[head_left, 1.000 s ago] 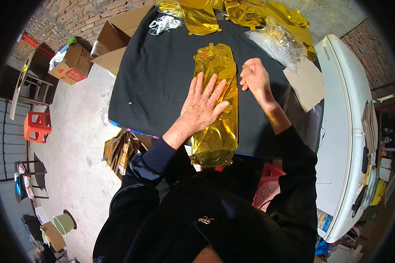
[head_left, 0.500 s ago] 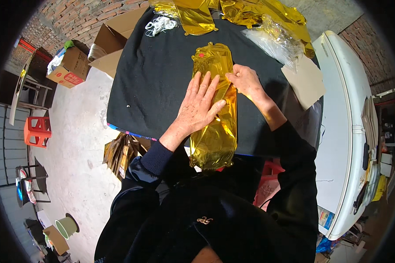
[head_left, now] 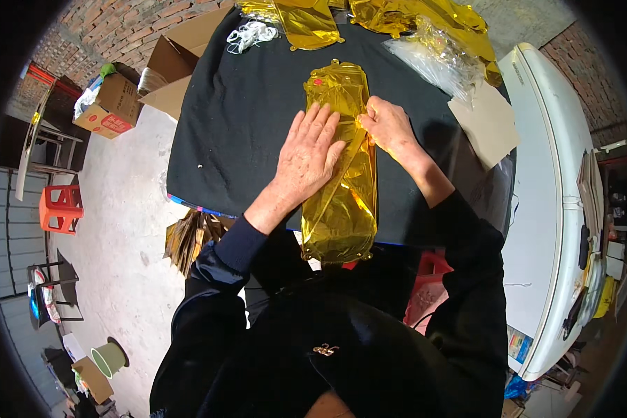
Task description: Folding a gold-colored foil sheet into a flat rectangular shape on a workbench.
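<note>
A flat gold foil balloon [head_left: 341,216] lies lengthwise on the black-covered table [head_left: 230,139]. Small tabs stick out at its ends, and a red dot sits near its far end. My left hand [head_left: 305,150] rests flat on its left half, fingers stretched out and pointing away from me. At the right edge, my right hand [head_left: 389,129] is closed in a pinch on the foil. A taut diagonal crease runs from those fingers toward the near left. The balloon's near end reaches past the table's front edge.
More gold foil balloons [head_left: 310,28] lie at the table's far side, near a white string bundle [head_left: 251,36] and a clear plastic bag [head_left: 435,66]. A cardboard sheet [head_left: 486,125] lies at the right, beside a white fridge-like cabinet [head_left: 536,209]. Left stand cartons [head_left: 111,104] and a red stool [head_left: 61,207].
My left hand has slid slightly left on the foil. My right hand still pinches the edge and has pulled it, so a long diagonal crease now shows.
</note>
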Motion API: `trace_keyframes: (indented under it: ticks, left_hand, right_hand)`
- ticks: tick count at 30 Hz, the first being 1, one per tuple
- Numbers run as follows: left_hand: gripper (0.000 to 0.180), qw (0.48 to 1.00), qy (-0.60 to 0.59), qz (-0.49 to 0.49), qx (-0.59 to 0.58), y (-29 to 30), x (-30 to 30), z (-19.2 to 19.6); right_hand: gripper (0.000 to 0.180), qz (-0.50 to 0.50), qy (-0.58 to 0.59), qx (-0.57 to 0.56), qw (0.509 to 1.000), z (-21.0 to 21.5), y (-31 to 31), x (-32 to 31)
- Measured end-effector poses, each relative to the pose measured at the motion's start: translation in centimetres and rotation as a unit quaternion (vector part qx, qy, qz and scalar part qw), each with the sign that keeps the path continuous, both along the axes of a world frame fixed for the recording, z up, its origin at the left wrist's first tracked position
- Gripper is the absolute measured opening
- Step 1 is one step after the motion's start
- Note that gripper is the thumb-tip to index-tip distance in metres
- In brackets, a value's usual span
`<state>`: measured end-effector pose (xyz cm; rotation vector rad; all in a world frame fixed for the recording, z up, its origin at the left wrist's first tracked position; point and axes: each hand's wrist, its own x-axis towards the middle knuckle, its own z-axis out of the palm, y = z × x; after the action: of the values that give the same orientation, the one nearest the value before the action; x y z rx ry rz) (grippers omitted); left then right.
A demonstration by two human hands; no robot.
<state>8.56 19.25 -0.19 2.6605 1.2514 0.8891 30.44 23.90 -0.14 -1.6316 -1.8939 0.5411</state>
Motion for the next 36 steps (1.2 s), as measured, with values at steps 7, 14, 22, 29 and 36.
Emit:
trace_keyframes:
  ticks: [7,14,22,29,36]
  left_hand:
    - [0.065,0.993,0.105,0.017,0.042,1.8,-0.4,-1.6]
    - [0.076,0.990,0.136,0.019,0.024,1.5,-0.5,-1.4]
    - [0.076,0.990,0.141,0.015,0.013,1.5,-0.5,-1.3]
    - [0.077,0.986,0.163,0.022,0.001,1.5,-0.6,-1.3]
    - [0.075,0.987,0.161,0.023,-0.006,1.2,-0.2,-0.7]
  right_hand:
    - [0.027,0.000,0.002,0.017,1.000,-0.1,0.0,0.0]
    - [0.023,-0.001,-0.022,0.003,1.000,0.4,-0.2,-0.1]
    - [0.021,0.028,-0.118,0.221,0.968,3.1,-1.6,-0.4]
    - [0.086,0.221,-0.284,0.100,0.927,0.5,-5.5,-0.4]
    - [0.078,0.173,-0.319,0.076,0.929,0.6,-2.4,1.9]
